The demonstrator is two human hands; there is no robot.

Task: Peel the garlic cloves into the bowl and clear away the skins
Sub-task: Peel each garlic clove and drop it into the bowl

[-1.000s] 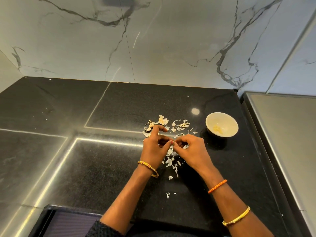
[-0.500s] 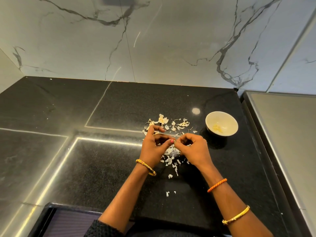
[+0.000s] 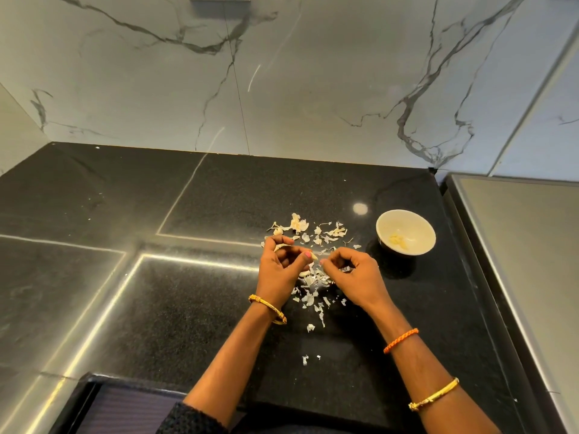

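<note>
Black speckled stone forms the surface (image 3: 219, 308), backed by a grey-veined marble wall (image 3: 313, 89). Both hands are raised just above the surface, near its middle, with fingertips facing each other and a small gap between them. Left hand (image 3: 280, 270): fingers curled, thumb and forefinger pinching a pale garlic clove (image 3: 313, 257) at the tip (a pink-painted nail shows beside it). Right hand (image 3: 354, 274): fingers curled inward, thumb and forefinger pressed together close to the clove; whether a scrap of skin is caught between them cannot be told. Skins (image 3: 313, 286), white and papery, lie scattered on the surface beneath and between the hands, with a second patch (image 3: 316, 231) just beyond the fingers and a few stray flakes (image 3: 305, 358) nearer the person. Bowl (image 3: 405, 231): cream, upright, on the surface to the right of the skins and apart from the right hand, with a few peeled pieces (image 3: 398, 240) at its bottom. Gold bangles (image 3: 269, 310) sit on both wrists; an orange cord (image 3: 401, 339) circles the right forearm. A steel-grey top (image 3: 517, 261) adjoins the surface at right.
</note>
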